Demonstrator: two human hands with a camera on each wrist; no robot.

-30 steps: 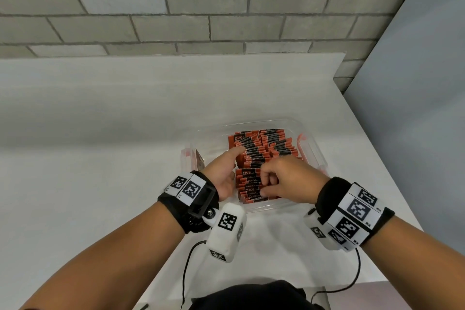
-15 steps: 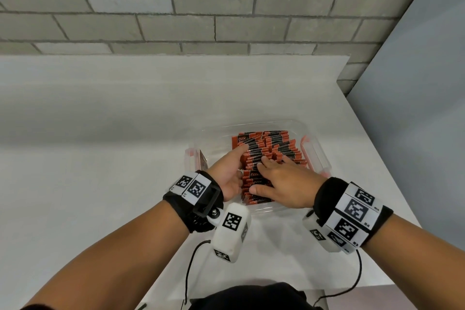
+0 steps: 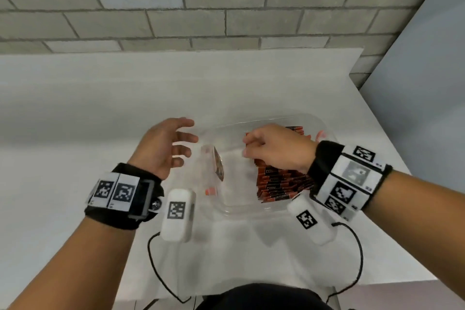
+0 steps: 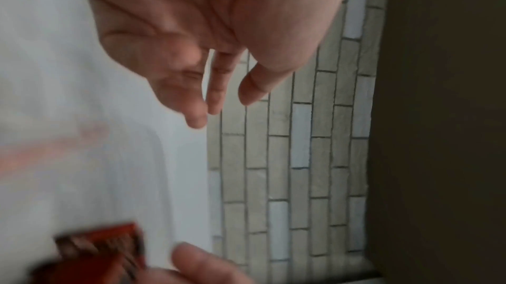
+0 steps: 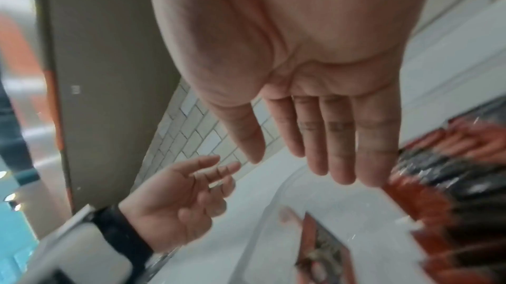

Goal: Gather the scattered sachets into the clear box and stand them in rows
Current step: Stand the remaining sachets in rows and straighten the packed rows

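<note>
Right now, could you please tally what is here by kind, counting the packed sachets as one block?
clear box: 1
packed block of sachets: 1
lone sachet, against the box's left wall: 1
hands: 2 (left hand, right hand)
Total: 5

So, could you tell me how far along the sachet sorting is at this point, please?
Mostly done: the sachets stand packed in rows on the right side of the clear box, and none shows on the table. In hand: nothing; the right hand hovers over the rows and the left hand is open outside the box. Left: one stray sachet leans against the left wall, apart from the rows.
</note>
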